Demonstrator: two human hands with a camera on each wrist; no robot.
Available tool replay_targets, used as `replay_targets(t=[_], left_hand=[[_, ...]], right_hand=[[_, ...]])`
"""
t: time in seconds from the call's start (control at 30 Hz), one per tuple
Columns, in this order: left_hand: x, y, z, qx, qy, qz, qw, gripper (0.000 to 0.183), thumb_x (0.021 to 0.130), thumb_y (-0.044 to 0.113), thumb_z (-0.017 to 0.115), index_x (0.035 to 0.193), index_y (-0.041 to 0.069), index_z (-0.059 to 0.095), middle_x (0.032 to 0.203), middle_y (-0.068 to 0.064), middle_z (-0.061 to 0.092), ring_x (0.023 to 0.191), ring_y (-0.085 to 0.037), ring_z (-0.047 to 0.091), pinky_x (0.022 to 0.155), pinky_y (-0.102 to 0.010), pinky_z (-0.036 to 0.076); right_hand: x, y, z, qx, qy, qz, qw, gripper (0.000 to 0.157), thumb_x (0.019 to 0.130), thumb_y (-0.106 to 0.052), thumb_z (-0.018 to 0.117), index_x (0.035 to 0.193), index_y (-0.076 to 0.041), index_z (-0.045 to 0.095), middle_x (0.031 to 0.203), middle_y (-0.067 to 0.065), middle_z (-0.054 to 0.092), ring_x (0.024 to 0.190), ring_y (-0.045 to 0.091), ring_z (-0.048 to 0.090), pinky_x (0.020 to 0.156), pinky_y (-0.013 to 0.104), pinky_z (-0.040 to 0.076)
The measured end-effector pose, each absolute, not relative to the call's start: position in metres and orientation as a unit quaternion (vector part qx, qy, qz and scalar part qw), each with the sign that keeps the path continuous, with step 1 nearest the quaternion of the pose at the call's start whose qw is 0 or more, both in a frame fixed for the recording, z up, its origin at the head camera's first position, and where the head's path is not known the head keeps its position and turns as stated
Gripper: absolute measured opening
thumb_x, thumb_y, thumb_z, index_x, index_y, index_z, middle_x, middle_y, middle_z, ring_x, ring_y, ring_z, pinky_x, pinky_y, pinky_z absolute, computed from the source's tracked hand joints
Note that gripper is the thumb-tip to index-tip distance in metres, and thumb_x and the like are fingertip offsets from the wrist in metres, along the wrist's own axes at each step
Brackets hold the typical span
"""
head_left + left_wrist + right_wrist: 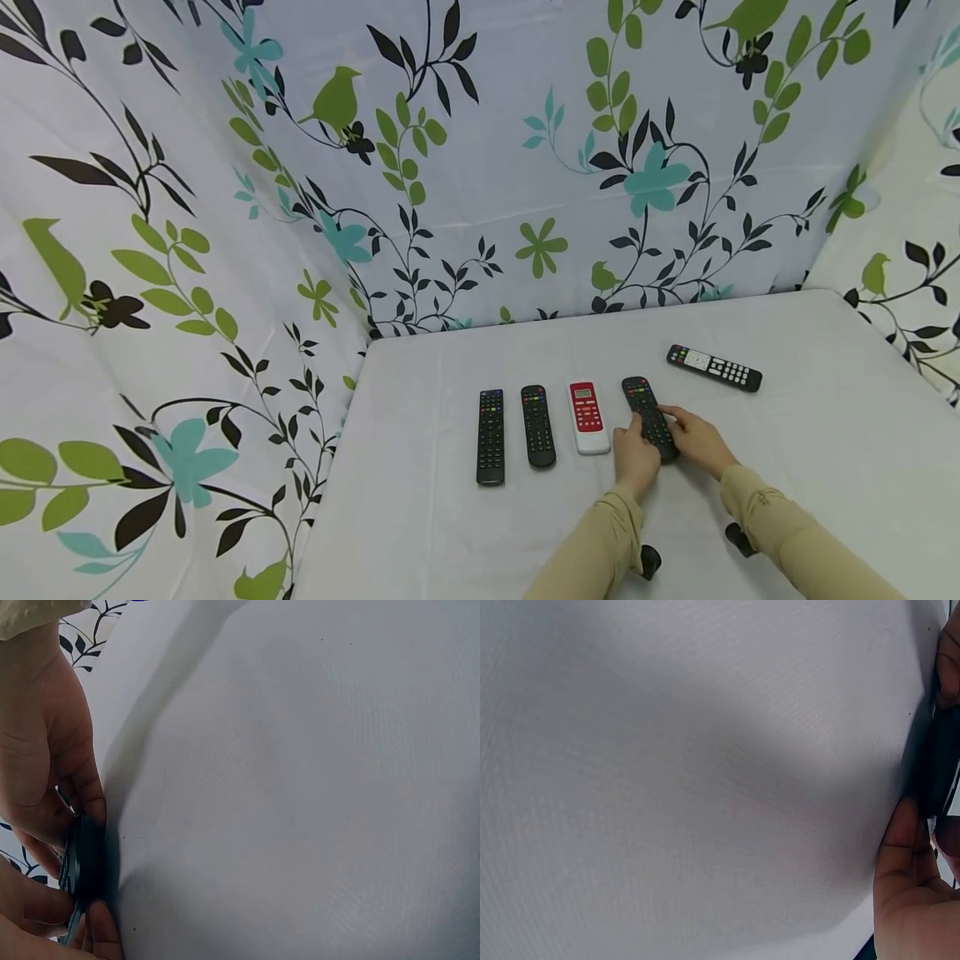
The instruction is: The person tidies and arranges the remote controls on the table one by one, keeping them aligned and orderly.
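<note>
A black remote control (649, 421) lies slantwise between both hands, its keypad up, in the head view. My left hand (636, 457) pinches its left edge, the thumb on the keypad side. From the right, my right hand (699, 440) grips the opposite edge. The left wrist view shows the same remote control (84, 859) edge-on at the far left, with fingers at both of its ends. Dark and partly cut off, the remote control (939, 761) appears at the border of the right wrist view, where fingers of the right hand (915, 900) reach under its side.
Left of the hands, a red and white remote (588, 418) and two black remotes, one rounded (538, 425) and one long (491, 437), form a row. Another black remote (714, 367) lies slanted at the back right. Patterned cloth (480, 167) hangs behind the white table (405, 517).
</note>
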State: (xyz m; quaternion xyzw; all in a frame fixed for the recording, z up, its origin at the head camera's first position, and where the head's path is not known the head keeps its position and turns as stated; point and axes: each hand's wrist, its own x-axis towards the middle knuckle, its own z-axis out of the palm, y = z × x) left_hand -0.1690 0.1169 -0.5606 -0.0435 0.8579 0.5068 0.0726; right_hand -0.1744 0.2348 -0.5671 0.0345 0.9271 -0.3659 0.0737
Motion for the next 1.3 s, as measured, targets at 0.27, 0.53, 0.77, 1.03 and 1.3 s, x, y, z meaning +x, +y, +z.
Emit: replay_targets(t=[0.27,0.53,0.77,1.03,1.3], left_hand=[[-0.170,0.113,-0.558,-0.041,0.854,0.514,0.073,0.045,0.082,0.000,0.045,0.127,0.007,0.046,0.100,-0.011,0.048,0.077,-0.010,0.040,0.073,-0.024,0.042],[-0.167,0.111,-0.560,-0.013,0.881,0.471,0.046,0.051,0.079,-0.002,0.048,0.129,0.005,0.043,0.093,-0.008,0.044,0.074,-0.009,0.039,0.069,-0.022,0.040],[-0.167,0.109,-0.563,0.008,0.890,0.454,0.039,0.050,0.080,-0.001,0.046,0.129,0.004,0.042,0.093,-0.009,0.045,0.074,-0.008,0.040,0.068,-0.021,0.040],[-0.166,0.111,-0.564,-0.001,0.882,0.467,0.069,0.052,0.080,0.000,0.046,0.131,0.008,0.040,0.096,-0.008,0.043,0.079,-0.009,0.041,0.073,-0.022,0.041],[-0.159,0.112,-0.558,0.008,0.886,0.462,0.040,0.048,0.079,0.003,0.045,0.127,0.002,0.041,0.097,-0.007,0.042,0.086,-0.015,0.040,0.078,-0.026,0.037]], right_hand=[[-0.177,0.232,-0.566,0.033,0.925,-0.371,0.078,0.040,0.091,-0.015,0.035,0.129,-0.008,0.042,0.103,0.022,0.057,0.076,0.021,0.048,0.064,0.030,0.037],[-0.178,0.231,-0.568,0.027,0.930,-0.362,0.065,0.040,0.091,-0.018,0.037,0.129,-0.009,0.043,0.086,0.014,0.059,0.074,0.020,0.047,0.063,0.030,0.037],[-0.177,0.231,-0.568,0.029,0.927,-0.370,0.063,0.040,0.091,-0.020,0.037,0.129,-0.009,0.043,0.097,0.020,0.059,0.077,0.021,0.048,0.065,0.031,0.038],[-0.174,0.234,-0.573,0.038,0.923,-0.379,0.063,0.041,0.091,-0.025,0.036,0.128,-0.010,0.044,0.112,0.023,0.055,0.085,0.025,0.050,0.068,0.032,0.039],[-0.167,0.238,-0.568,0.044,0.917,-0.392,0.062,0.039,0.091,-0.025,0.037,0.124,-0.006,0.048,0.114,0.024,0.055,0.094,0.030,0.055,0.077,0.041,0.044]])
